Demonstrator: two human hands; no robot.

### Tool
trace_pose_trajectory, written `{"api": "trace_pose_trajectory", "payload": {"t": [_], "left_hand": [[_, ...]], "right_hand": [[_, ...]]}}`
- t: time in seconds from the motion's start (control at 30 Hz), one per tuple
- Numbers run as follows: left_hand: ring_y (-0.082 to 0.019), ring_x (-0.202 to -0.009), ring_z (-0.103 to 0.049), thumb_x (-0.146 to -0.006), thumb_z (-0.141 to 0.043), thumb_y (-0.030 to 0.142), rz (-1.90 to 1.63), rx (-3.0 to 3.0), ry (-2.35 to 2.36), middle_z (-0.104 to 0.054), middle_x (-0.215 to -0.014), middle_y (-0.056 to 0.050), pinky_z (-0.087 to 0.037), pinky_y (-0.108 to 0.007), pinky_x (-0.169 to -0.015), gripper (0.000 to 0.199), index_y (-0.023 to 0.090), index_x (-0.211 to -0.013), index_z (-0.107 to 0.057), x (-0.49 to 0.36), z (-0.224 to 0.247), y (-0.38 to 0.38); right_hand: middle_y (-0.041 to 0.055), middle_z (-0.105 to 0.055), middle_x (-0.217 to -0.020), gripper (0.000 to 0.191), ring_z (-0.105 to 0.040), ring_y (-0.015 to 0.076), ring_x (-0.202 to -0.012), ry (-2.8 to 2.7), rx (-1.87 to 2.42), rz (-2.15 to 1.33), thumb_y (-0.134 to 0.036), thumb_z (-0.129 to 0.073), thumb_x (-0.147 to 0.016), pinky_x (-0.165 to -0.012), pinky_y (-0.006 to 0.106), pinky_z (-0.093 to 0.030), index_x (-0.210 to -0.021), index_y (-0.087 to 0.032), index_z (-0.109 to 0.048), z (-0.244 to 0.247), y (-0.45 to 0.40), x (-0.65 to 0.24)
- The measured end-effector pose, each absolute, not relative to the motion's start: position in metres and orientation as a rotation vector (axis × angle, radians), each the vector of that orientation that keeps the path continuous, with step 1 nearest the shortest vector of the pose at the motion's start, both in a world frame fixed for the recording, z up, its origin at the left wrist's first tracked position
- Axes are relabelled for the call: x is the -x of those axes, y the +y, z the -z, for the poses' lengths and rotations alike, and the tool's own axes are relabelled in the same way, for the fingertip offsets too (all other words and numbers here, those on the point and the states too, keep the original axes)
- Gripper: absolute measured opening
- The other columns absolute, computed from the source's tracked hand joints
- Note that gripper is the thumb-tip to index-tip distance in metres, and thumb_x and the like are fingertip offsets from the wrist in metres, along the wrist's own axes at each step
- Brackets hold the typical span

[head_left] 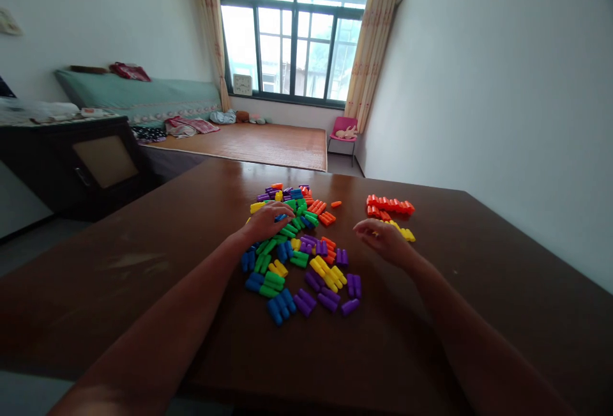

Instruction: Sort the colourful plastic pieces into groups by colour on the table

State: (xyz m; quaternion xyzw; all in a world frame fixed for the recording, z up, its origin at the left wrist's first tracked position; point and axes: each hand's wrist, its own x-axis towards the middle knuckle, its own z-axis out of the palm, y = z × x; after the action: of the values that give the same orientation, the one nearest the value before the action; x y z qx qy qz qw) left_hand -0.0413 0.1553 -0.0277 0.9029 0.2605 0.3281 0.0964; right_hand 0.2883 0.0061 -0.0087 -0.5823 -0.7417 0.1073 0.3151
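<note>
A heap of bullet-shaped plastic blocks (287, 231) in green, blue, purple, yellow and orange spreads over the brown table, many joined in short rows. My left hand (268, 219) lies over the heap's left side, fingers stretched and slightly bent above a blue block (280, 217); whether it touches the block I cannot tell. Right of the heap, my right hand (385, 240) hovers with loosely bent fingers and nothing visible in them. Just behind it lies a yellow row of blocks (406, 233), partly hidden by the hand. Orange rows (390, 204) lie beyond that.
A single orange block (336, 204) lies between the heap and the orange rows. Purple pairs (328, 301) and a blue group (281, 306) are nearest me. Beyond the table (479, 262) stand a bed (278, 141), a pink chair (342, 127) and a dark cabinet (62, 154).
</note>
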Motion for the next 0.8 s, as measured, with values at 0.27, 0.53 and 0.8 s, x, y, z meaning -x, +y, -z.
{"api": "trace_pose_trajectory", "payload": {"t": [0.27, 0.53, 0.8], "left_hand": [[-0.019, -0.099, -0.062, -0.086, -0.053, 0.025, -0.928, -2.737, 0.663, -0.071, -0.100, -0.003, -0.047, -0.034, -0.092, 0.019, 0.023, -0.091, -0.072, 0.031, 0.022, 0.140], [-0.020, -0.097, -0.063, -0.085, -0.054, 0.029, -0.934, -2.656, 0.675, -0.071, -0.098, -0.004, -0.047, -0.036, -0.092, 0.020, 0.023, -0.090, -0.073, 0.031, 0.020, 0.138], [-0.017, -0.088, -0.065, -0.085, -0.060, 0.037, -0.827, -2.322, 0.475, -0.070, -0.100, -0.003, -0.052, -0.026, -0.073, 0.029, 0.019, -0.107, -0.066, 0.004, -0.001, 0.100]], "right_hand": [[0.0006, -0.067, -0.080, 0.033, -0.058, 0.0154, -0.067, -2.340, 1.597, -0.200, -0.053, -0.067, -0.074, -0.056, 0.025, -0.033, -0.089, -0.024, -0.063, 0.001, -0.019, -0.188], [0.0010, -0.063, -0.082, 0.035, -0.054, 0.0129, -0.064, -1.968, 1.316, -0.719, -0.042, -0.061, -0.081, -0.060, 0.026, -0.043, -0.111, -0.025, -0.063, 0.018, 0.004, -0.191], [0.0025, -0.061, -0.102, 0.043, -0.061, 0.0142, -0.086, -1.461, 0.989, -1.334, -0.044, -0.063, -0.082, -0.071, 0.027, -0.051, -0.120, -0.028, -0.056, 0.014, 0.007, -0.210]]}}
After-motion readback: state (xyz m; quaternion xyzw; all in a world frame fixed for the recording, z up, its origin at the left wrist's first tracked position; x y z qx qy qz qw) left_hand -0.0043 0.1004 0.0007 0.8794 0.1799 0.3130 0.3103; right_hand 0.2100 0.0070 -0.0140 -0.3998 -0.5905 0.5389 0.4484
